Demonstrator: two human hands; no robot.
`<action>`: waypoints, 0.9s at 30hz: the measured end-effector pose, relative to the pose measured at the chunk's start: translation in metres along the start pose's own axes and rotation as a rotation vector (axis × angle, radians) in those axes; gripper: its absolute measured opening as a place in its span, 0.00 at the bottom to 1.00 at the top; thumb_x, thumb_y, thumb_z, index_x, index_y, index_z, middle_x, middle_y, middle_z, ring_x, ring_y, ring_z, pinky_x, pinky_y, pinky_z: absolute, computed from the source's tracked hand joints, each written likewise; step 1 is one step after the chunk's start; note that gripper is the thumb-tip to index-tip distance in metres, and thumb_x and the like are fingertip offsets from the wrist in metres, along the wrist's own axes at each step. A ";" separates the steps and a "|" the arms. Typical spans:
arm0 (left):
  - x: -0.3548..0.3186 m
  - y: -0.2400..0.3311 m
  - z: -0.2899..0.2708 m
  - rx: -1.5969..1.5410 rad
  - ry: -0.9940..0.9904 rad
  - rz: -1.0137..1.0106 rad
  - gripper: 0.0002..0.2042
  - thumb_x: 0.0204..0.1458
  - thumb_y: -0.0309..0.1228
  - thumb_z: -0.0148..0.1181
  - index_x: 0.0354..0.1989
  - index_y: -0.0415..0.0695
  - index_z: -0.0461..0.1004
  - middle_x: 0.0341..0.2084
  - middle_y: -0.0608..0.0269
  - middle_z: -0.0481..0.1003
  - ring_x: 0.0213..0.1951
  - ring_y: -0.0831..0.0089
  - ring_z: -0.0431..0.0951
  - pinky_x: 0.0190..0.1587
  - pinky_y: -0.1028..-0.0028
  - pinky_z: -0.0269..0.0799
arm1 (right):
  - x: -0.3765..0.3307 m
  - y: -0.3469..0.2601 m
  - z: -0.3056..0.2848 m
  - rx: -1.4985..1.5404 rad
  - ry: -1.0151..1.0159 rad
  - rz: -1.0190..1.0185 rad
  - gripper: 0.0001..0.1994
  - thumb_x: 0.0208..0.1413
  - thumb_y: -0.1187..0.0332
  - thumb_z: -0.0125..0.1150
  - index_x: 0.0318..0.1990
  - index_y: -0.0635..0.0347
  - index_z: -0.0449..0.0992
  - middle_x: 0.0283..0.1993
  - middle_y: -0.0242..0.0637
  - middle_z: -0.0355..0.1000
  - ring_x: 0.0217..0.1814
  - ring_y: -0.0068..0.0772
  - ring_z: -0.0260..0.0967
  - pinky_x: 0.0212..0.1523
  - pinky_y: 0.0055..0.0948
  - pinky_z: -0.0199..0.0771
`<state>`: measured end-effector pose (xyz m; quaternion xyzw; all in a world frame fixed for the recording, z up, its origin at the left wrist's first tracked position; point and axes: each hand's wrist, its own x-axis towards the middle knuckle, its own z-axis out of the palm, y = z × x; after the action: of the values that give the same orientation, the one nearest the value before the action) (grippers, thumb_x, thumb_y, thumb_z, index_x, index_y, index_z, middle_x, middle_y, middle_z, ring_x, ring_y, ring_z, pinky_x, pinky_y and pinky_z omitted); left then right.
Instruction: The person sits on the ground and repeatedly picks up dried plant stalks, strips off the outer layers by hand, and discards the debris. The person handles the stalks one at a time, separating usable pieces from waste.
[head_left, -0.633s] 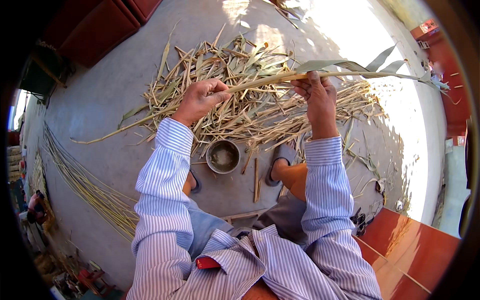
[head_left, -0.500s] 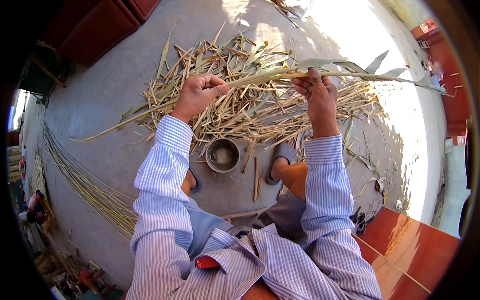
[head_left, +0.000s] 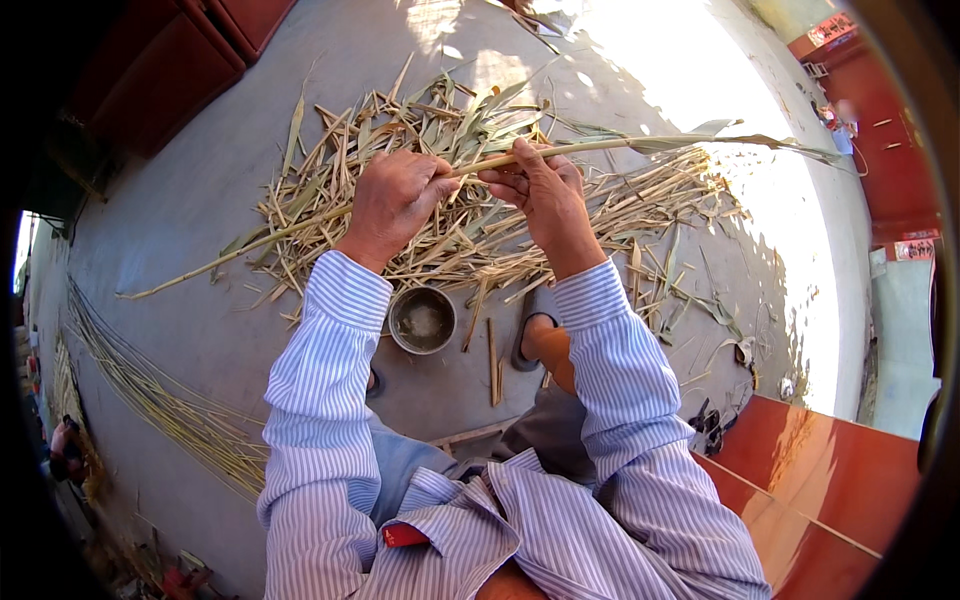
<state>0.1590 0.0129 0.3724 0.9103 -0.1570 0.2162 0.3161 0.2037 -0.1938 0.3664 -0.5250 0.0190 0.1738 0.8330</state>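
Observation:
A long, thin, yellowish leafy stalk point(head_left: 604, 145) runs across in front of me, low at the left and a little higher at the right. My left hand point(head_left: 393, 203) is closed in a fist around its middle. Close beside it, my right hand point(head_left: 548, 200) grips the same stalk between thumb and fingers. From there the stalk reaches on to the right, where dry grey-green leaves point(head_left: 770, 143) trail from its end. Its bare thin end point(head_left: 165, 290) points to the lower left over the floor. Under both hands lies a heap of dry husks and broken stalk pieces point(head_left: 490, 235).
A round bowl point(head_left: 422, 320) with murky liquid stands near my feet. A bundle of thin stripped stalks point(head_left: 170, 400) lies on the floor at left. Stalk bits point(head_left: 494, 362) lie beside my sandal point(head_left: 527, 340). Red furniture point(head_left: 160, 75) stands far left; a glossy red surface point(head_left: 800, 470) is at right.
My right hand has slid left along the stalk, nearer to my left hand. The leaves at the right end now hang closer to the stalk. My left hand keeps its grip.

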 end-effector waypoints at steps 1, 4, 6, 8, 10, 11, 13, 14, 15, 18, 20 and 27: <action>-0.001 0.003 0.001 0.032 -0.029 -0.014 0.10 0.48 0.37 0.65 0.30 0.43 0.77 0.25 0.60 0.77 0.30 0.64 0.76 0.37 0.66 0.64 | 0.000 -0.003 0.000 0.001 0.001 -0.012 0.13 0.64 0.63 0.55 0.44 0.66 0.71 0.38 0.44 0.77 0.38 0.32 0.79 0.34 0.21 0.83; -0.004 -0.010 -0.022 -0.057 -0.096 -0.192 0.08 0.46 0.34 0.66 0.27 0.43 0.77 0.22 0.62 0.77 0.26 0.64 0.75 0.36 0.65 0.63 | 0.007 -0.012 -0.017 0.026 0.081 -0.064 0.11 0.63 0.65 0.56 0.44 0.65 0.72 0.39 0.44 0.77 0.38 0.30 0.79 0.35 0.20 0.82; -0.006 -0.020 -0.038 -0.093 -0.117 -0.244 0.06 0.47 0.29 0.66 0.28 0.40 0.77 0.22 0.60 0.77 0.25 0.68 0.76 0.35 0.70 0.67 | 0.009 -0.021 -0.030 0.055 0.130 -0.101 0.09 0.62 0.67 0.57 0.44 0.64 0.73 0.40 0.42 0.78 0.39 0.29 0.78 0.36 0.19 0.81; -0.009 -0.026 -0.053 -0.196 -0.117 -0.300 0.05 0.48 0.26 0.65 0.30 0.39 0.78 0.23 0.59 0.78 0.26 0.72 0.78 0.34 0.73 0.69 | 0.008 -0.027 -0.038 0.087 0.145 -0.136 0.08 0.60 0.69 0.59 0.44 0.63 0.74 0.41 0.40 0.78 0.41 0.28 0.77 0.40 0.20 0.80; -0.013 -0.037 -0.065 -0.227 -0.087 -0.344 0.05 0.49 0.25 0.65 0.31 0.37 0.78 0.23 0.62 0.78 0.28 0.77 0.77 0.33 0.77 0.72 | 0.004 -0.032 -0.036 0.161 -0.015 -0.157 0.11 0.57 0.74 0.60 0.47 0.62 0.74 0.45 0.39 0.76 0.47 0.31 0.75 0.46 0.24 0.77; -0.015 -0.043 -0.069 -0.236 -0.067 -0.368 0.05 0.50 0.25 0.65 0.31 0.37 0.77 0.23 0.63 0.78 0.28 0.78 0.77 0.34 0.77 0.72 | 0.001 -0.035 -0.034 0.162 -0.087 -0.185 0.12 0.56 0.75 0.60 0.48 0.63 0.73 0.46 0.40 0.76 0.47 0.32 0.75 0.45 0.25 0.77; -0.019 -0.053 -0.082 -0.253 -0.049 -0.422 0.05 0.50 0.25 0.66 0.32 0.37 0.77 0.24 0.66 0.78 0.29 0.80 0.76 0.35 0.77 0.72 | -0.001 -0.036 -0.031 0.175 -0.227 -0.187 0.15 0.54 0.78 0.59 0.50 0.64 0.73 0.49 0.44 0.74 0.51 0.35 0.73 0.47 0.28 0.77; -0.022 -0.058 -0.088 -0.257 -0.024 -0.432 0.05 0.50 0.25 0.66 0.32 0.37 0.77 0.24 0.66 0.78 0.29 0.80 0.76 0.35 0.77 0.72 | 0.000 -0.034 -0.032 0.164 -0.276 -0.183 0.15 0.55 0.78 0.59 0.50 0.63 0.73 0.51 0.44 0.74 0.53 0.36 0.73 0.49 0.29 0.77; -0.022 -0.062 -0.090 -0.270 0.000 -0.439 0.05 0.50 0.25 0.66 0.32 0.37 0.77 0.24 0.66 0.78 0.29 0.80 0.76 0.36 0.77 0.72 | 0.000 -0.034 -0.035 0.148 -0.318 -0.182 0.14 0.56 0.78 0.58 0.51 0.62 0.73 0.52 0.45 0.73 0.55 0.38 0.72 0.51 0.30 0.76; -0.020 -0.062 -0.093 -0.252 0.012 -0.384 0.05 0.49 0.25 0.66 0.32 0.37 0.77 0.25 0.65 0.78 0.29 0.79 0.76 0.36 0.77 0.72 | 0.001 -0.032 -0.037 0.150 -0.287 -0.209 0.12 0.60 0.73 0.56 0.51 0.62 0.73 0.52 0.45 0.74 0.54 0.38 0.73 0.49 0.29 0.79; -0.014 -0.053 -0.085 -0.195 -0.013 -0.301 0.06 0.49 0.26 0.66 0.32 0.38 0.78 0.25 0.65 0.79 0.29 0.77 0.76 0.36 0.75 0.71 | 0.002 -0.030 -0.037 0.157 -0.179 -0.223 0.12 0.61 0.71 0.56 0.50 0.65 0.73 0.48 0.45 0.75 0.49 0.36 0.76 0.46 0.26 0.80; 0.006 -0.005 -0.022 0.087 0.093 0.053 0.11 0.44 0.30 0.70 0.35 0.41 0.78 0.25 0.64 0.78 0.30 0.69 0.75 0.34 0.70 0.66 | -0.005 -0.009 -0.003 0.107 -0.107 -0.122 0.13 0.61 0.67 0.58 0.48 0.66 0.74 0.45 0.43 0.77 0.47 0.36 0.77 0.43 0.25 0.81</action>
<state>0.1602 0.0295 0.3884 0.9076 -0.1566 0.2734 0.2773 0.2025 -0.2010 0.3734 -0.4697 -0.0484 0.1491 0.8688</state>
